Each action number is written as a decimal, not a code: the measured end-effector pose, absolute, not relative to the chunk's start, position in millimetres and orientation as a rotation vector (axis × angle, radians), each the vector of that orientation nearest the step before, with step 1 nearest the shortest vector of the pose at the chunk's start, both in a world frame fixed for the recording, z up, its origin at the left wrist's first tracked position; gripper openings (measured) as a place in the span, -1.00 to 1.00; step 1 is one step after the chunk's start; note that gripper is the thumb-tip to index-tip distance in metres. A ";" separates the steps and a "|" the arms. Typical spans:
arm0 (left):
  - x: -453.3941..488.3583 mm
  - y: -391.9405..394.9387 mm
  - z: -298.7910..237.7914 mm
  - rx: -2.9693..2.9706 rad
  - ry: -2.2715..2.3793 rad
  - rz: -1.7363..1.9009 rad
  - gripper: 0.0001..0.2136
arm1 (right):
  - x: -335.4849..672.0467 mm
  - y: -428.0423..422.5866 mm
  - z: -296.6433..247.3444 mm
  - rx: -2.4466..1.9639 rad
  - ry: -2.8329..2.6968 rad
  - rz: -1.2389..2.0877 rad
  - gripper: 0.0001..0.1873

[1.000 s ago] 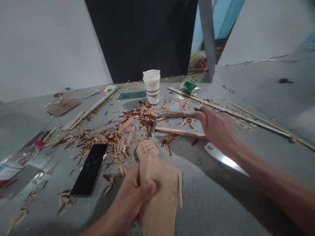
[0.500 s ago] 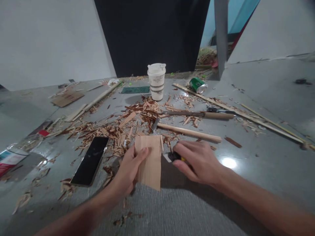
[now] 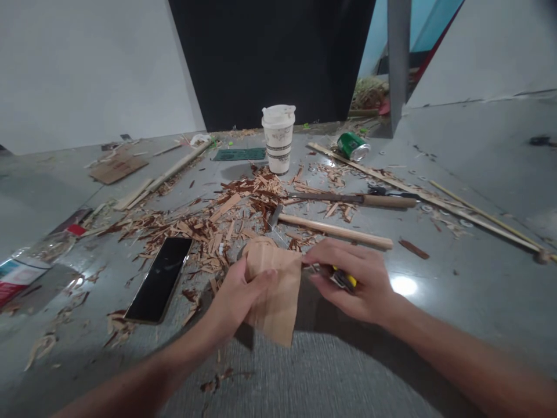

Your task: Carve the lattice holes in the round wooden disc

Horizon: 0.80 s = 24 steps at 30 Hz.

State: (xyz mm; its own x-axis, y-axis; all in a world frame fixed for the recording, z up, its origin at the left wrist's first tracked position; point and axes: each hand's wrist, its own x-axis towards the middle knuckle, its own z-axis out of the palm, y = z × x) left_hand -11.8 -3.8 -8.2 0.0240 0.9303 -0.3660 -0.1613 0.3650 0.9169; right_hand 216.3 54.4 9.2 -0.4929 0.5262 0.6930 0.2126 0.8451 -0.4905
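A flat, pale piece of wood [image 3: 278,296] is tilted in my left hand [image 3: 237,296], the thumb pressed over its face and the fingers behind it. My right hand [image 3: 354,278] is closed around a utility knife [image 3: 343,278] with a black and yellow handle. Its fingertips are at the wood's upper right edge; most of the blade is hidden by them. Just beyond the wood lies a hammer [image 3: 335,227] with a light wooden handle. A heap of wood shavings [image 3: 226,209] spreads behind and left of the wood.
A black phone [image 3: 161,278] lies left of my left hand. Farther back stand a white lidded cup [image 3: 278,139] and a tipped green can [image 3: 353,146]. A long metal tool with a wooden handle [image 3: 389,201] and a wooden strip [image 3: 378,174] lie to the right.
The wood has turned and tilted to the right in my left hand. My right hand has shifted the knife, and its fingertips now meet the wood's upper right edge.
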 end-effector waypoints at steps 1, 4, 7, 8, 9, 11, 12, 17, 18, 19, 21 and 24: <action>-11.5 -3.5 -7.6 0.805 1.258 1.003 -0.44 | 217.0 54.8 9.1 -0.559 -2.066 0.437 -0.85; -10.4 -2.9 -4.3 0.752 1.263 0.992 -0.44 | 220.6 56.7 7.9 -0.664 -2.006 0.431 -0.85; -10.6 -2.9 0.0 0.649 1.230 0.977 -0.39 | 224.5 60.4 7.0 -0.821 -1.946 0.394 -0.87; -11.3 -3.0 1.3 0.616 1.224 0.970 -0.37 | 225.5 62.2 6.9 -0.878 -1.929 0.374 -0.88; -12.2 -3.2 2.2 0.585 1.220 0.967 -0.36 | 226.4 64.0 6.9 -0.929 -1.920 0.353 -0.91; -14.3 -3.7 3.3 0.545 1.212 0.963 -0.34 | 227.8 67.4 6.9 -1.002 -1.932 0.320 -0.96; -15.2 -4.0 3.6 0.536 1.206 0.962 -0.34 | 228.3 68.6 6.9 -1.021 -1.953 0.309 -0.95; -15.3 -5.2 3.5 0.531 1.160 0.959 -0.35 | 228.6 63.8 7.9 -0.973 -2.162 0.247 -0.76; -14.7 -5.3 3.2 0.525 1.150 0.964 -0.36 | 227.8 61.1 8.4 -0.940 -2.211 0.234 -0.73; -14.2 -5.3 2.9 0.516 1.142 0.968 -0.37 | 226.7 58.3 8.9 -0.901 -2.257 0.224 -0.68; -13.4 -5.3 2.1 0.498 1.133 0.981 -0.39 | 223.6 53.1 9.8 -0.820 -2.334 0.223 -0.56; -13.0 -5.2 1.2 0.485 1.122 1.005 -0.42 | 217.6 47.8 10.7 -0.733 -2.412 0.235 -0.42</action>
